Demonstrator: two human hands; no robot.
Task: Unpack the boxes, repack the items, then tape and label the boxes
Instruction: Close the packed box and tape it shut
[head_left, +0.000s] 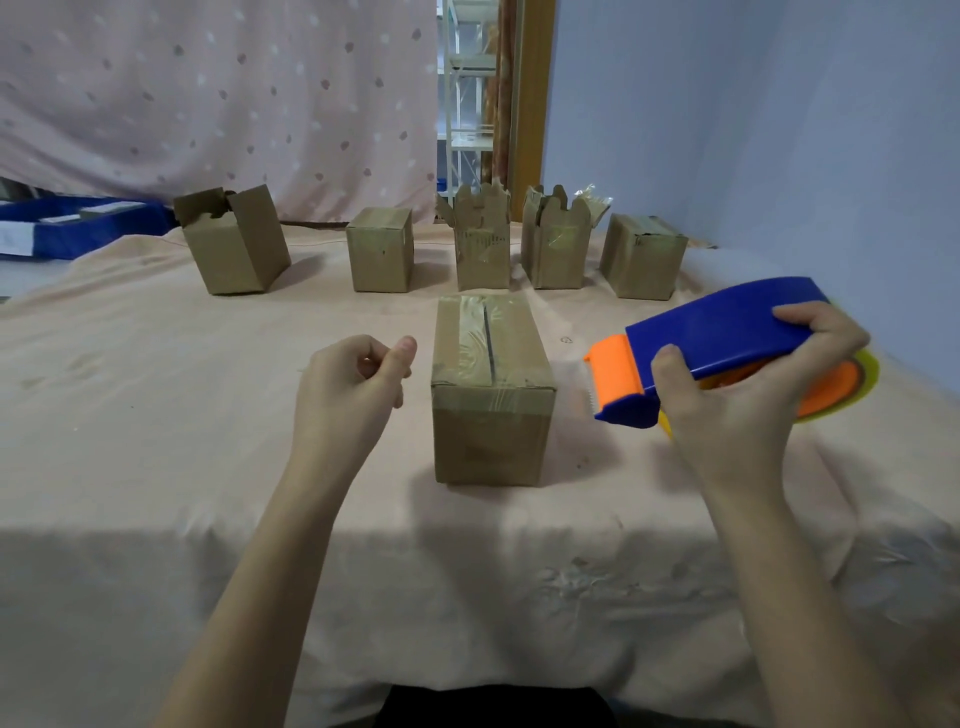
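Note:
A closed cardboard box (492, 395) stands in the middle of the table, clear tape over its top seam. My right hand (748, 400) grips a blue and orange tape dispenser (717, 338) just to the right of the box, its orange blade end pointing at the box. My left hand (353, 384) hovers left of the box with fingers loosely curled, holding nothing. Behind stand several smaller boxes: an open one (236, 244) at the left, a closed one (381, 249), two with raised flaps (482, 244) (556, 244), and a closed one (644, 257) at the right.
A peach cloth (156, 415) covers the table and hangs over its front edge. A blue bin (78, 223) lies beyond the far left. A pink dotted curtain (208, 93) hangs behind, and a blue wall (779, 130) runs along the right.

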